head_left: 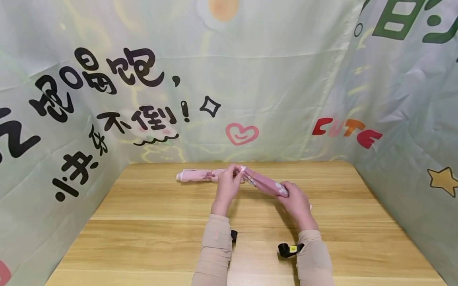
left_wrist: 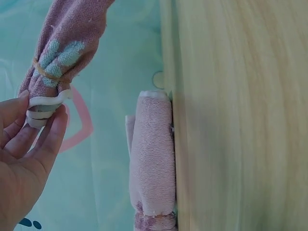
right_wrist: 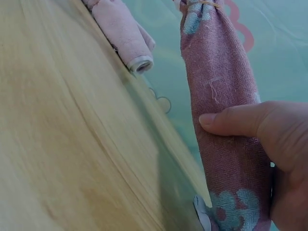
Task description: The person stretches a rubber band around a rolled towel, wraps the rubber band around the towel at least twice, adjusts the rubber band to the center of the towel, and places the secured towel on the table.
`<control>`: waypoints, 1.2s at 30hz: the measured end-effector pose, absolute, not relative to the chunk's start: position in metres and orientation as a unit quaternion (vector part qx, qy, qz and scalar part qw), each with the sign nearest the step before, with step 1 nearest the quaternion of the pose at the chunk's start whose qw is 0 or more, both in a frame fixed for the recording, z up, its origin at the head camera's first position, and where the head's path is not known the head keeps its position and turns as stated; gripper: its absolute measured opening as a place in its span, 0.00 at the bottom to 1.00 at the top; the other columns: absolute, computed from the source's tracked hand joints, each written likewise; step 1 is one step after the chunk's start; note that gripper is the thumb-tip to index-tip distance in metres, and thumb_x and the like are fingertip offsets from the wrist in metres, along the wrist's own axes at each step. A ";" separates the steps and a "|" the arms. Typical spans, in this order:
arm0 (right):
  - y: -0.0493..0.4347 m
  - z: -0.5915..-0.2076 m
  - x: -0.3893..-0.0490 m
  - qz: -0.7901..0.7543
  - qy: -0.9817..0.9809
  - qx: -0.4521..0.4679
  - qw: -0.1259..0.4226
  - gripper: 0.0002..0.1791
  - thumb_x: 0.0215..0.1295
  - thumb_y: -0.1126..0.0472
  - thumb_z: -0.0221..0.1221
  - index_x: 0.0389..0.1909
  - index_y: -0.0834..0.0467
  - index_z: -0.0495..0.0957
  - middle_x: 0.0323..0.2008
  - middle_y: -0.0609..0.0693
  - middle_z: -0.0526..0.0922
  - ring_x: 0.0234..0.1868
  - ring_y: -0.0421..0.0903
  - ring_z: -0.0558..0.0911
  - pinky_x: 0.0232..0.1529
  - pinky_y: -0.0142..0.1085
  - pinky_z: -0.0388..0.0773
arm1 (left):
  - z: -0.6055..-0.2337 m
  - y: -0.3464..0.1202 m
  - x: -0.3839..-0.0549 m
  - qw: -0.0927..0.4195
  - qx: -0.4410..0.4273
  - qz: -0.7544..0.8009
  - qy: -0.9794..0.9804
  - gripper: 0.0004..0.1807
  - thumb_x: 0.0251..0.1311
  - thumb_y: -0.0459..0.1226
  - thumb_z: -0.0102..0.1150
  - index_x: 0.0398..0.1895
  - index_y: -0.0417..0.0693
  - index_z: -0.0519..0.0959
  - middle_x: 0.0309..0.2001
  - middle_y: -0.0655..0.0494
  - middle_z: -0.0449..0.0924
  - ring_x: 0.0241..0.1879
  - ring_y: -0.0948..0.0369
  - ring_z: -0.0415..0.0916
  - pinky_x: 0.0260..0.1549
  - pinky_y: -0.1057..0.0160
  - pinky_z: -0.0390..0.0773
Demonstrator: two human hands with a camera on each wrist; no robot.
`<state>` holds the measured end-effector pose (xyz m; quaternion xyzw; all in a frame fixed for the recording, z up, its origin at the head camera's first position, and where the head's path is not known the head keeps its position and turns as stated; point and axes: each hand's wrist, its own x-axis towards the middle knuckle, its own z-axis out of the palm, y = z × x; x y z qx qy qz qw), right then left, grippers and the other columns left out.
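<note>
Both hands hold a rolled dusty-pink towel point(head_left: 264, 184) with pale blue patterns above the back of the table. My left hand point(head_left: 228, 184) pinches its white-edged end between thumb and fingers. Close to that end, a tan rubber band point(left_wrist: 46, 72) cinches the roll. My right hand point(head_left: 295, 201) grips the roll towards its other end, with the thumb lying across the cloth in the right wrist view. Behind the left hand, a second, lighter pink rolled towel point(head_left: 195, 175) lies along the table's back edge, drawn in at its middle. Part of it is hidden by the left hand.
The wooden table point(head_left: 157, 238) reaches back to a printed fabric curtain point(head_left: 279, 87), which also hangs on both sides. Black straps with a wrist camera point(head_left: 288, 250) stick out from the right forearm, and a smaller black piece point(head_left: 234, 236) shows by the left forearm.
</note>
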<state>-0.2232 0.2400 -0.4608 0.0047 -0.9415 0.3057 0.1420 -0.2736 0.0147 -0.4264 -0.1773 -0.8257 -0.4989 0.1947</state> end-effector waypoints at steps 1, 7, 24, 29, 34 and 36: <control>0.240 -0.461 -0.224 0.307 -0.941 0.010 0.144 0.22 0.54 0.61 0.68 0.51 0.61 0.78 0.48 0.63 0.82 0.50 0.61 0.81 0.51 0.58 0.73 | -0.426 0.014 -0.274 0.196 -0.178 -0.499 -0.825 0.04 0.62 0.33 0.61 0.34 0.40 0.77 0.31 0.45 0.83 0.28 0.57 0.78 0.27 0.72 0.78; 0.234 -0.461 -0.226 0.341 -0.925 0.055 0.155 0.26 0.55 0.62 0.69 0.54 0.62 0.76 0.52 0.64 0.80 0.53 0.62 0.78 0.57 0.57 0.72 | -0.426 0.014 -0.274 0.213 -0.182 -0.481 -0.830 0.04 0.61 0.33 0.63 0.33 0.41 0.78 0.30 0.48 0.81 0.27 0.62 0.74 0.27 0.72 0.76; 0.198 -0.455 -0.228 0.406 -0.855 0.112 0.303 0.16 0.58 0.67 0.66 0.49 0.60 0.81 0.48 0.59 0.82 0.51 0.56 0.80 0.54 0.50 0.77 | -0.425 0.024 -0.268 0.198 -0.246 -0.479 -0.819 0.04 0.60 0.33 0.63 0.35 0.43 0.78 0.39 0.48 0.82 0.37 0.58 0.81 0.36 0.71 0.82; 0.195 -0.456 -0.227 0.413 -0.850 0.102 0.309 0.17 0.58 0.68 0.66 0.49 0.58 0.81 0.48 0.57 0.82 0.50 0.56 0.81 0.54 0.51 0.78 | -0.423 0.024 -0.265 0.183 -0.263 -0.473 -0.821 0.09 0.58 0.32 0.65 0.42 0.43 0.79 0.43 0.48 0.82 0.37 0.58 0.80 0.36 0.72 0.81; 0.195 -0.456 -0.226 0.407 -0.852 0.108 0.310 0.17 0.57 0.67 0.67 0.49 0.57 0.82 0.48 0.57 0.81 0.50 0.57 0.81 0.55 0.52 0.78 | -0.419 0.022 -0.264 0.150 -0.295 -0.445 -0.832 0.17 0.58 0.33 0.66 0.51 0.43 0.80 0.51 0.45 0.80 0.45 0.55 0.81 0.41 0.70 0.82; 0.194 -0.456 -0.226 0.400 -0.853 0.114 0.316 0.16 0.57 0.67 0.67 0.48 0.57 0.82 0.47 0.57 0.81 0.50 0.57 0.81 0.54 0.52 0.78 | -0.418 0.021 -0.264 0.130 -0.302 -0.436 -0.838 0.19 0.58 0.34 0.66 0.54 0.43 0.80 0.55 0.44 0.80 0.48 0.54 0.81 0.44 0.69 0.82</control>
